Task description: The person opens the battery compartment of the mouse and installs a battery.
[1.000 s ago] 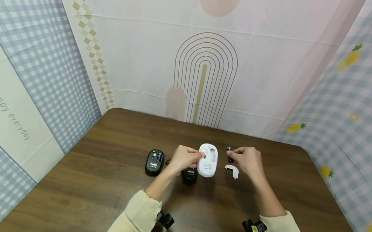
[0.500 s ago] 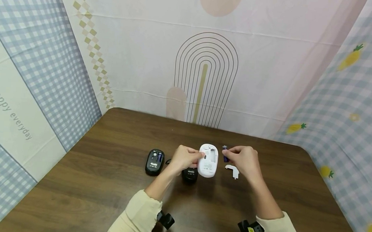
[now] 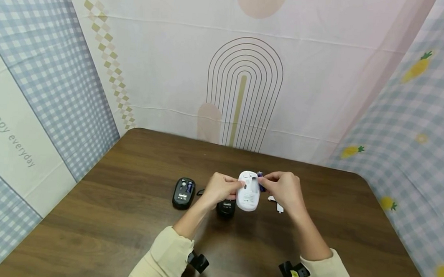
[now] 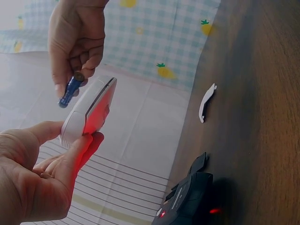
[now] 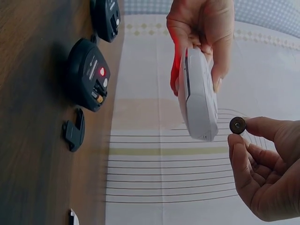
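Observation:
My left hand (image 3: 218, 189) grips a white computer mouse (image 3: 249, 199) by its left edge, raised above the table. The mouse's underside, with an uncovered battery slot, faces up in the head view. Between thumb and fingers of my right hand (image 3: 285, 191) is a blue battery (image 4: 70, 92), pinched just off the mouse's right side. Its flat round end (image 5: 237, 125) points at the right wrist camera. In that view a narrow gap separates battery from mouse. A white battery cover (image 3: 280, 207) lies on the table below my right hand, partly hidden by it in the head view.
Two black mice lie underside up on the wooden table (image 3: 126, 234): one at the left (image 3: 184, 193) with a battery showing, another (image 3: 226, 209) partly behind my left hand. A black cover (image 5: 75, 131) lies near them. Patterned cloths (image 3: 165, 68) hang behind and at both sides.
My right hand has carried the battery left, from above the white cover to the white mouse's right edge. The left hand and the mouse have stayed in place.

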Action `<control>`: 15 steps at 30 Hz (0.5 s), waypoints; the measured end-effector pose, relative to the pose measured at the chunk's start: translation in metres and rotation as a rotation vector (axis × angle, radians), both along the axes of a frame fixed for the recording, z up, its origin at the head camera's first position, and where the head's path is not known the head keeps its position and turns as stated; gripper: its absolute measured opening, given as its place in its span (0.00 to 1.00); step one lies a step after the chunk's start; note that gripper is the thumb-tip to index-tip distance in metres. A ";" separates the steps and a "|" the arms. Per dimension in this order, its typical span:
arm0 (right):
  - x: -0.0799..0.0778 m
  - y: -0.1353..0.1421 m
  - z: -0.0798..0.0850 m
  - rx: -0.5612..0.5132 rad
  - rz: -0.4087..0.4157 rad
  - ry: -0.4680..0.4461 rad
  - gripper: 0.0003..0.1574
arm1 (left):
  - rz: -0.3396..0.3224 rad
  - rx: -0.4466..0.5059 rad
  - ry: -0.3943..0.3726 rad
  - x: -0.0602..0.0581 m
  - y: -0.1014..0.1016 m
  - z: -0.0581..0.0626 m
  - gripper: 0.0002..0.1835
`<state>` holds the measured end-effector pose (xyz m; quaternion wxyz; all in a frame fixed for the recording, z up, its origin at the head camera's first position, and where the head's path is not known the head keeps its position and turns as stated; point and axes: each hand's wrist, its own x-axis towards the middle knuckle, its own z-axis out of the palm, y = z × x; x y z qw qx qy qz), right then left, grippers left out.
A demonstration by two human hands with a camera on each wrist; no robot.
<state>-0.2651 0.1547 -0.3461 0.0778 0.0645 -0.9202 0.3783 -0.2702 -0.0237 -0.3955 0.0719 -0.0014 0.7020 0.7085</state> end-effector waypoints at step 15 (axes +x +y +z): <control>-0.002 -0.010 0.002 -0.024 0.013 0.028 0.12 | 0.002 -0.014 0.000 0.001 -0.001 0.001 0.13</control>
